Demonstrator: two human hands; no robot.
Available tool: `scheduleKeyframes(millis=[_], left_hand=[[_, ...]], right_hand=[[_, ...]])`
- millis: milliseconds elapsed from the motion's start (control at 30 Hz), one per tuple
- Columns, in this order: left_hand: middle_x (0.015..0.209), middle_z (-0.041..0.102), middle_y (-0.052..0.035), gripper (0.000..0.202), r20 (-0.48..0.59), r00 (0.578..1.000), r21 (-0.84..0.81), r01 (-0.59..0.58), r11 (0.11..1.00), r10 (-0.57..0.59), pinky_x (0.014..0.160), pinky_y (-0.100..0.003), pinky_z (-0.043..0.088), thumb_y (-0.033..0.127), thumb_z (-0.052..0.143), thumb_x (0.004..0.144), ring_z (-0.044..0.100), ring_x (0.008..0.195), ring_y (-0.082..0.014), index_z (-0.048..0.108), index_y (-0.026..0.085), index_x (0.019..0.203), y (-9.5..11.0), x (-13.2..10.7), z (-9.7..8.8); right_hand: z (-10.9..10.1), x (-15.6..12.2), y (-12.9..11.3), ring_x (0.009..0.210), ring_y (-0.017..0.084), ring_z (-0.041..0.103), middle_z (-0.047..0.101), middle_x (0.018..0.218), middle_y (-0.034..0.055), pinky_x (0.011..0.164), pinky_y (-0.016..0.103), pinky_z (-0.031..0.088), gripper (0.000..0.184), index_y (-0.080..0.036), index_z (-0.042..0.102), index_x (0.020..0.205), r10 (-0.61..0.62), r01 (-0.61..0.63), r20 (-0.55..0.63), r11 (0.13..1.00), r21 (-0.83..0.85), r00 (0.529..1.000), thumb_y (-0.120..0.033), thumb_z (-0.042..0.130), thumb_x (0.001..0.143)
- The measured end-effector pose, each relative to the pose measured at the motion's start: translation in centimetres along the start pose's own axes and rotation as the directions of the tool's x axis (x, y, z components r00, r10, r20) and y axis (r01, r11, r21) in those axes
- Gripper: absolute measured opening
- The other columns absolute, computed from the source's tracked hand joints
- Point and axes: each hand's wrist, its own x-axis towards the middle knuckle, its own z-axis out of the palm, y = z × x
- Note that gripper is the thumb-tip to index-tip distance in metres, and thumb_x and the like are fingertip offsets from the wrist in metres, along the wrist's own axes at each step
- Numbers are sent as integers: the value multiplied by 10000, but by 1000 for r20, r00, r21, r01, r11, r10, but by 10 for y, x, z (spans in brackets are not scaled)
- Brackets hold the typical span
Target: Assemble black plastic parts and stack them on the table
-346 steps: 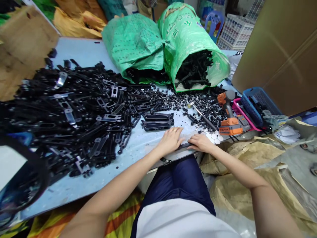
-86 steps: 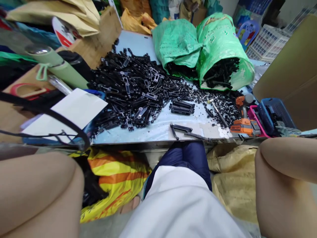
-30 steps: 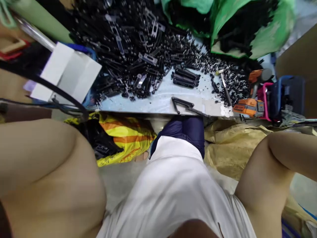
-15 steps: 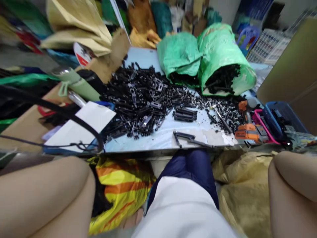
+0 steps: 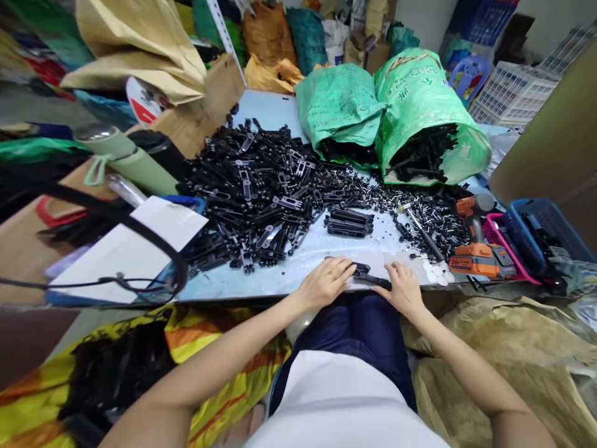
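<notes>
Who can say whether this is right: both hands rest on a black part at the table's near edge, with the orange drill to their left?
Wrong side: the head view shows the drill to the hands' right, not left. The rest holds: left hand and right hand both rest on the black part at the near edge of the table.

Even bright indoor light; soft shadows; wide-angle edge warping; sharp centre.

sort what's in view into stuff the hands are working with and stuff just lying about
In hand: black part, touched by left hand and right hand; stacked black parts; pile of black strips.
Lying about: orange drill; screwdriver; green sacks; green flask; white paper; blue basket.
</notes>
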Motion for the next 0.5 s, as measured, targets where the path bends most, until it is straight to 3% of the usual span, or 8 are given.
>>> scheduleKeyframes(millis=[67, 133, 267, 333, 433, 500], left_hand=[[1212, 503, -135, 371, 83, 987, 58, -144, 988, 139, 952, -402, 390, 271, 423, 895, 451, 1144, -239, 475, 103, 1222, -14, 16, 14], [1168, 529, -163, 415, 261, 944, 95, -232, 968, 201, 889, -379, 425, 308, 442, 884, 503, 1061, -251, 487, 45, 1201, -23, 31, 27], [1070, 563, -172, 549, 569, 822, 98, -101, 990, 28, 778, -346, 450, 418, 454, 865, 539, 939, -248, 453, 21, 1244, -27, 55, 29], [1057, 565, -163, 555, 604, 796, 96, -11, 995, -50, 792, -336, 441, 437, 429, 873, 529, 962, -246, 452, 32, 1251, -25, 62, 20], [1046, 573, -120, 475, 591, 805, 10, 67, 998, -60, 788, -305, 432, 407, 330, 912, 537, 954, -211, 484, 91, 1232, -25, 67, 7], [1013, 590, -79, 422, 572, 820, -91, 100, 991, -30, 775, -281, 423, 345, 252, 935, 550, 932, -176, 530, 140, 1178, -29, 67, 4]], right_hand=[[15, 1, 0, 763, 217, 511, 558, 835, 133, 646, 314, 363, 555, -106, 605, 868, -83, 79, -19, 987, -141, 996, -616, 387, 862], [28, 1, 4, 609, 172, 472, 501, 615, 80, 559, 277, 294, 534, -121, 559, 649, -192, 178, -45, 960, -214, 980, -555, 371, 898], [34, 14, 23, 515, 133, 422, 440, 508, 50, 515, 263, 238, 578, -131, 493, 530, -334, 306, -95, 924, -229, 938, -520, 333, 926], [31, 26, 34, 524, 134, 434, 455, 512, 56, 520, 267, 238, 598, -130, 509, 539, -344, 339, 13, 917, -210, 939, -553, 320, 918], [24, 42, 46, 545, 140, 451, 483, 537, 69, 526, 274, 232, 623, -126, 535, 571, -349, 382, 235, 918, -110, 907, -600, 300, 901], [20, 50, 48, 524, 132, 434, 475, 534, 65, 520, 270, 230, 642, -124, 524, 573, -425, 436, 249, 900, 10, 871, -589, 245, 916]])
